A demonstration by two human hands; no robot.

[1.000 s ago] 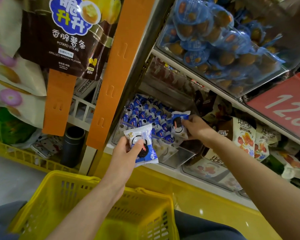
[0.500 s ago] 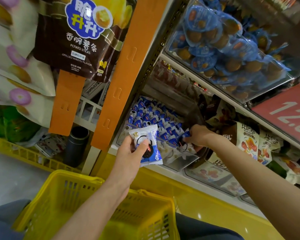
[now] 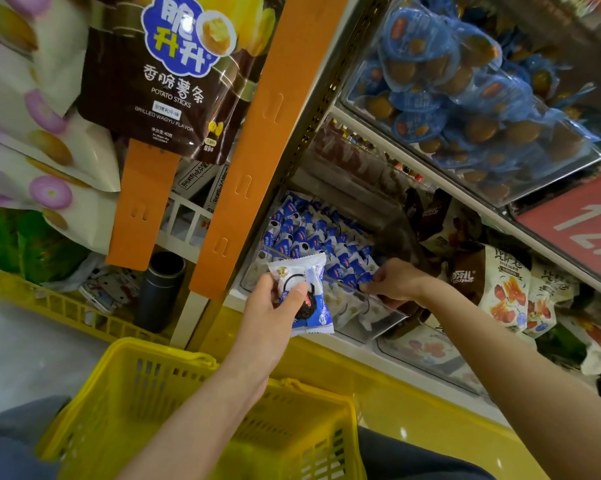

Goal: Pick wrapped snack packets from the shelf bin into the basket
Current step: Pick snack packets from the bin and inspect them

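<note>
Left hand (image 3: 269,310) holds one snack packet (image 3: 309,271), a white and blue wrapper with a dark round cookie print. The thumb presses across its front and the fingers curl behind it. The packet sits upright, raised above the far rim of the yellow basket (image 3: 146,386) and just in front of the clear shelf bin (image 3: 371,318), not touching either. The basket is near centre, below both forearms. Right hand (image 3: 397,284) reaches in from the right over the bin's front wall. Its fingers curl down with the tips among the loose packets (image 3: 312,237), the same blue and white kind, heaped in the bin. Cannot tell whether they pinch a packet or only touch the heap. An orange hanging strip (image 3: 257,140) runs diagonally just left of the bin, and a brown potato sticks bag (image 3: 174,74) hangs at top left. An upper bin of blue-wrapped snacks (image 3: 465,81) is far right on the shelf above, with a red price sign (image 3: 579,223) at the right edge. A black cylinder (image 3: 160,289) stands on the floor to the left, beside the shelf post.
</note>
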